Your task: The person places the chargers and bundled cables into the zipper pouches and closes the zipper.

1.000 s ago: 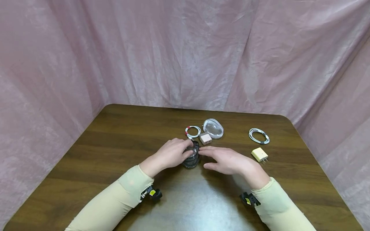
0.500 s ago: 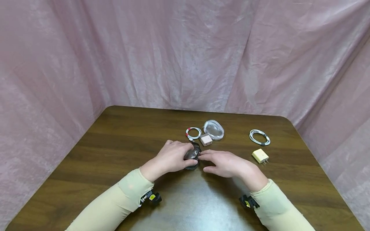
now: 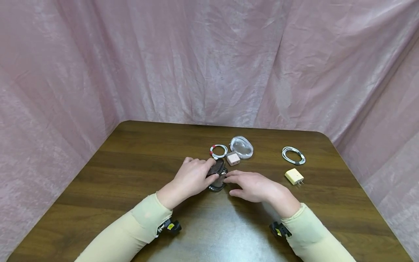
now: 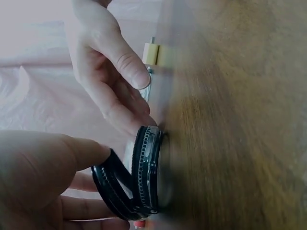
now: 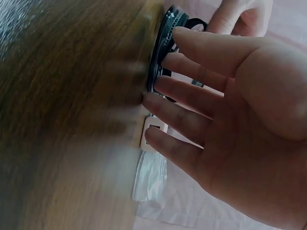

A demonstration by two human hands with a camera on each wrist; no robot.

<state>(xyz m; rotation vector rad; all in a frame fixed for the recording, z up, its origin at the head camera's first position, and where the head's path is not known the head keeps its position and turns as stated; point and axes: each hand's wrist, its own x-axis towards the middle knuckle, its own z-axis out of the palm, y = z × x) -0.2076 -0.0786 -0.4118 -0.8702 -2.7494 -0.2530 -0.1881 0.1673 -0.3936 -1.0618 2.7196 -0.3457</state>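
A small dark see-through zip case lies on the wooden table, its lid tilted partway up from the base. My left hand pinches the lid's edge between thumb and fingers. On the other side my right hand has its fingers fairly straight, with the fingertips against or right beside the base; exact contact is hard to tell. In the left wrist view, zipper teeth run along the rims of lid and base. What is inside the case cannot be made out.
Just beyond the case are a coiled white cable with red ties, a pale pink charger and a clear case. Farther right lie another coiled cable and a yellow charger with prongs. Pink curtains hang behind the table.
The lid of the dark case has come up and tilted away, exposing the base. My left hand lifted it from a flat position; my right hand stayed nearly in place at the case's side.
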